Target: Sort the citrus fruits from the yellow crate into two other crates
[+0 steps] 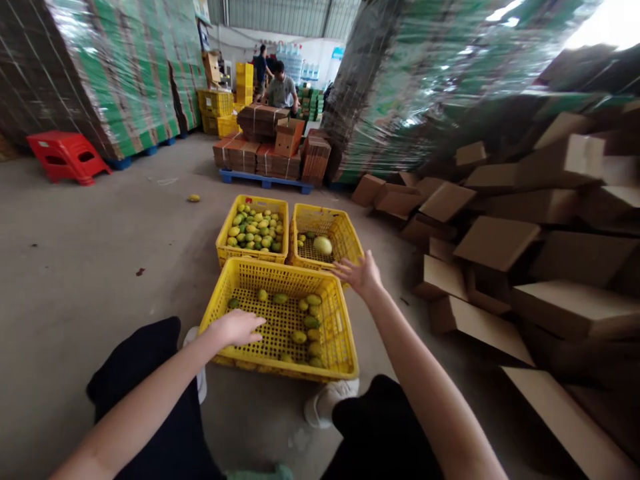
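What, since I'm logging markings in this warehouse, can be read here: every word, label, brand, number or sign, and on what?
No text can be read.
Blue sign on the back wall: too small.
Red mark on the far rim of the fullest yellow crate: too small to tell whether it holds letters.

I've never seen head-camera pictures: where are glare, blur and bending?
Head view: glare on the right wrapped stack, top right corner washed out; head view: cardboard boxes at right smeared, front yellow crate clearer; head view: left wrapped stack leans outward, probably lens distortion.
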Demonstrator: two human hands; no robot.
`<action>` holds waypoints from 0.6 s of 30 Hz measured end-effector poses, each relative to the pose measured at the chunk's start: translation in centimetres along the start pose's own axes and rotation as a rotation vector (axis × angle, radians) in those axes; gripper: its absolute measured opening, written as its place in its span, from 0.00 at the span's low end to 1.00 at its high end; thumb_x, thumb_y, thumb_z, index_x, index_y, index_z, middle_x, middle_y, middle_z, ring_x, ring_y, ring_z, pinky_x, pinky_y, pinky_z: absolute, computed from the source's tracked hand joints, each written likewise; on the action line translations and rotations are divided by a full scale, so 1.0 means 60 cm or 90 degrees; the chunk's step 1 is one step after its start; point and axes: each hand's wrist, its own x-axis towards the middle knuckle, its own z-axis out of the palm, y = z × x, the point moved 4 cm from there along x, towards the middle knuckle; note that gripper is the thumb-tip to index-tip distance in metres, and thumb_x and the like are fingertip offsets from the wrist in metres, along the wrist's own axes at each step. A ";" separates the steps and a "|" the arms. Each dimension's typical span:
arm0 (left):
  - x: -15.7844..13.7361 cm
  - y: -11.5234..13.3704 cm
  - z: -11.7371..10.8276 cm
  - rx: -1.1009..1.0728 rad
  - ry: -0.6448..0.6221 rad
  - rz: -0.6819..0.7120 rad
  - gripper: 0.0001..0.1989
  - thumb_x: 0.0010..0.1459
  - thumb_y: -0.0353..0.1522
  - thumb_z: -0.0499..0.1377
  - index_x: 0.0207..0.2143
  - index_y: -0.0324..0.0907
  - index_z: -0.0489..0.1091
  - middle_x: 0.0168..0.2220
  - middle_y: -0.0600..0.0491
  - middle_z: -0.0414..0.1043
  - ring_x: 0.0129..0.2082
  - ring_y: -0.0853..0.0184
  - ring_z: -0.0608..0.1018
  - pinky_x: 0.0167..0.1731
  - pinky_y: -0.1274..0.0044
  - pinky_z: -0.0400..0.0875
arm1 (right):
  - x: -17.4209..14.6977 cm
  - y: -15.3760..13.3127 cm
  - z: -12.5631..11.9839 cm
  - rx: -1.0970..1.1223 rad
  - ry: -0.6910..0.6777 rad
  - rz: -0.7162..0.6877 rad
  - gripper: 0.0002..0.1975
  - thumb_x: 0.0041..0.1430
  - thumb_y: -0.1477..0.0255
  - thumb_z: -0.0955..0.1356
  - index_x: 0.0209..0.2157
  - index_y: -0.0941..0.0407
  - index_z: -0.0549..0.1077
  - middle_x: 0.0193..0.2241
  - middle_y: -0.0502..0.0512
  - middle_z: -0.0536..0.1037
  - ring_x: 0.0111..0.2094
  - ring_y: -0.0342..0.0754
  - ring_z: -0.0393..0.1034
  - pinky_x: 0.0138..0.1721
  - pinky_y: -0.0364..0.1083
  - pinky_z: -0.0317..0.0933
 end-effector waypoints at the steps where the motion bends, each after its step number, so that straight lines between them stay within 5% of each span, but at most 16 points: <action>1: 0.000 0.000 -0.002 0.048 -0.012 -0.020 0.20 0.59 0.39 0.55 0.52 0.42 0.70 0.49 0.42 0.76 0.48 0.54 0.78 0.51 0.65 0.65 | 0.011 -0.020 -0.005 -0.010 0.016 -0.011 0.14 0.60 0.57 0.63 0.45 0.47 0.65 0.32 0.51 0.79 0.33 0.50 0.75 0.38 0.54 0.71; 3: -0.001 -0.005 -0.007 0.110 -0.019 -0.067 0.19 0.60 0.37 0.54 0.51 0.40 0.70 0.49 0.40 0.75 0.48 0.52 0.77 0.51 0.63 0.64 | 0.010 -0.029 -0.019 -0.071 0.011 -0.005 0.11 0.61 0.59 0.63 0.42 0.47 0.65 0.36 0.53 0.79 0.36 0.51 0.76 0.40 0.55 0.71; 10: -0.015 -0.031 0.001 0.098 -0.055 -0.122 0.18 0.60 0.36 0.54 0.51 0.39 0.71 0.48 0.38 0.76 0.45 0.52 0.78 0.43 0.67 0.69 | -0.060 0.064 -0.068 -0.195 -0.032 0.083 0.07 0.57 0.72 0.63 0.33 0.54 0.72 0.33 0.57 0.81 0.32 0.49 0.77 0.36 0.48 0.71; 18: 0.033 -0.092 0.052 -0.063 -0.094 -0.195 0.15 0.57 0.33 0.60 0.45 0.37 0.74 0.47 0.36 0.76 0.48 0.48 0.77 0.47 0.63 0.69 | -0.067 0.048 -0.053 -0.180 -0.065 0.049 0.05 0.51 0.70 0.67 0.30 0.54 0.76 0.30 0.53 0.81 0.31 0.47 0.77 0.37 0.47 0.71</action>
